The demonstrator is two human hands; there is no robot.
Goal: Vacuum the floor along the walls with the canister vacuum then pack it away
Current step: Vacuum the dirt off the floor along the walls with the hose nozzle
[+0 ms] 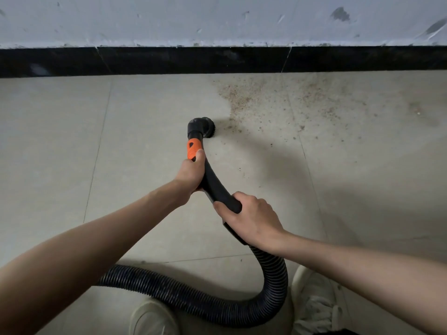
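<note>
Two hands hold the vacuum's curved black handle tube in the head view. The left hand grips its far part, fingers wrapped round and the thumb lying along the orange collar. The right hand grips the near end of the tube, fingers curled over it, just before it joins the ribbed hose. That hose loops down to the right, then runs left across the near floor, passing between two pale shoes. At the far tip of the tube, a round black brush nozzle sits on the grey tiled floor, short of the wall. Right of the nozzle and beyond it, reddish-brown grit is scattered up to the black skirting, which runs under a scuffed pale wall. Floor left of the nozzle looks free of grit
</note>
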